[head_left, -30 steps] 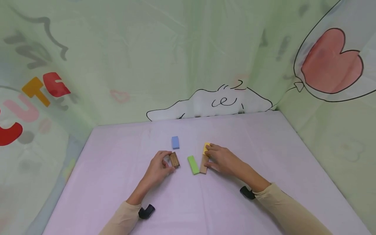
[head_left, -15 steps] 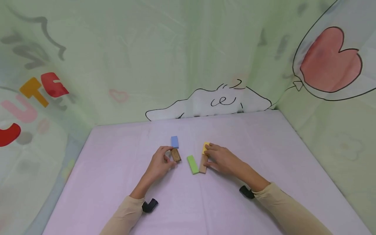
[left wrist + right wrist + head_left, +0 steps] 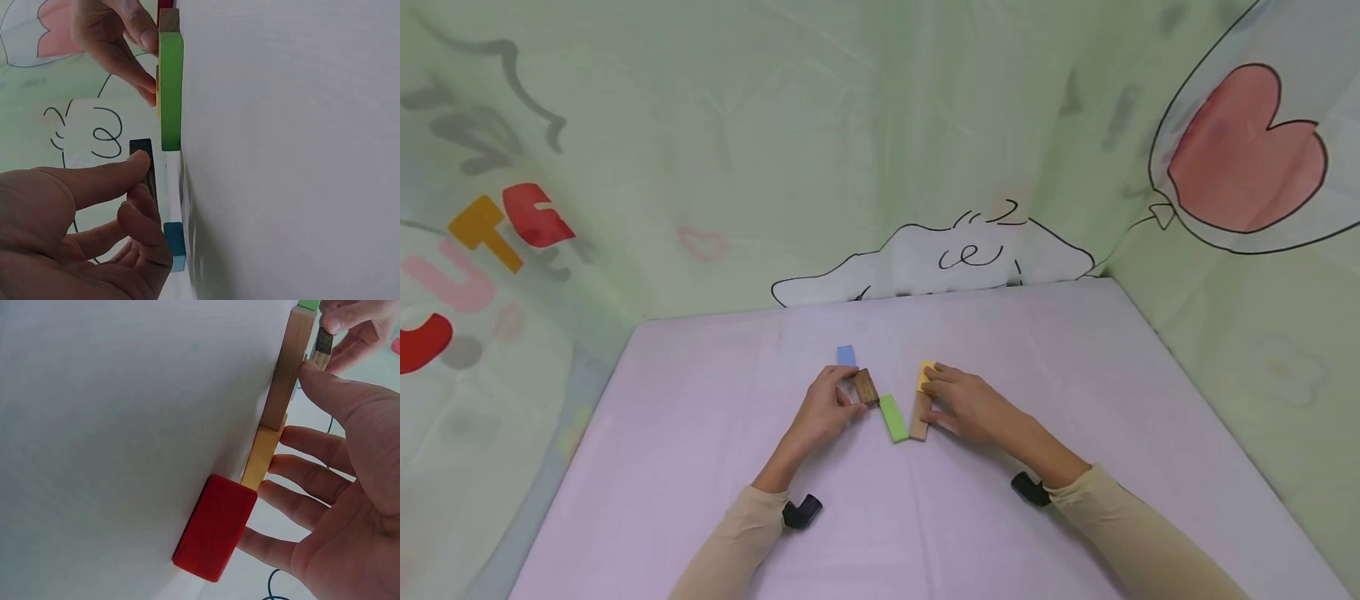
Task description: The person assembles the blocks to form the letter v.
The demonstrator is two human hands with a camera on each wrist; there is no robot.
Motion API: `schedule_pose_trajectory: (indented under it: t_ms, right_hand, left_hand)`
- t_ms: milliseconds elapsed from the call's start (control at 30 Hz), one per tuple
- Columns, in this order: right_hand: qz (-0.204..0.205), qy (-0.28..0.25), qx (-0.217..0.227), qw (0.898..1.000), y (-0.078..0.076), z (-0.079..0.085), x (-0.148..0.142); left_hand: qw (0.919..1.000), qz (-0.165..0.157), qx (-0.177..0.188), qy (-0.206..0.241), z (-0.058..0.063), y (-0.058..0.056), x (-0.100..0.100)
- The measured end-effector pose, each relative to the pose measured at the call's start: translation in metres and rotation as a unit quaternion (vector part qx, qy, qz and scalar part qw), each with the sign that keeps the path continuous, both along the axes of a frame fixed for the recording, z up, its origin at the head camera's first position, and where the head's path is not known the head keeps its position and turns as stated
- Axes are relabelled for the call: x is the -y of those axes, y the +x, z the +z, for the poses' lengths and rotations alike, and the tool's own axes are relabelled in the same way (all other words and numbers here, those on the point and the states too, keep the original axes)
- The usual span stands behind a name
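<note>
My left hand (image 3: pixel 827 407) pinches a dark brown wooden block (image 3: pixel 867 387) between thumb and fingers. In the left wrist view, the block is raised off the tabletop. In the head view its near corner comes right at the far end of a green block (image 3: pixel 893 419). That green block meets a light wood block (image 3: pixel 920 417) at an angle, and a yellow block (image 3: pixel 924 377) continues the line behind. My right hand (image 3: pixel 970 404) rests its fingertips on the yellow block, its thumb at the light wood one. A red block (image 3: pixel 215 528) lies beyond the yellow in the right wrist view, hidden from the head view.
A blue block (image 3: pixel 846 355) lies behind my left fingers, partly covered by them. The pale lilac tabletop (image 3: pixel 880 533) is enclosed by printed cloth walls (image 3: pixel 737 150) at the back and sides. A black wrist camera (image 3: pixel 802 512) sits on the left wrist.
My left hand has carried the brown block right and away from me, from the near side of the blue block up to the green one. The right hand stays in place.
</note>
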State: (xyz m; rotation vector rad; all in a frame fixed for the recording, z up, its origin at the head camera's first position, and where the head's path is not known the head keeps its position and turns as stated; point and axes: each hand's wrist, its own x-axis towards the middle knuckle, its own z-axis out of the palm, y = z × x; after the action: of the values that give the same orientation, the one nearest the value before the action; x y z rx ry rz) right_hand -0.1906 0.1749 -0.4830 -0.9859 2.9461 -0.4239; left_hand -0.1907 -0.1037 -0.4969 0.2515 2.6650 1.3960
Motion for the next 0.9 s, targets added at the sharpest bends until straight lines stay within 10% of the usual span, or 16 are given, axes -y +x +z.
schedule_pose_trajectory:
  t_ms: [900]
  right_hand:
    - [-0.013,0.0,0.014,1.0,0.001,-0.001,0.001]
  left_hand:
    - [0.9999,-0.014,-0.003,-0.008,-0.003,-0.011,-0.014]
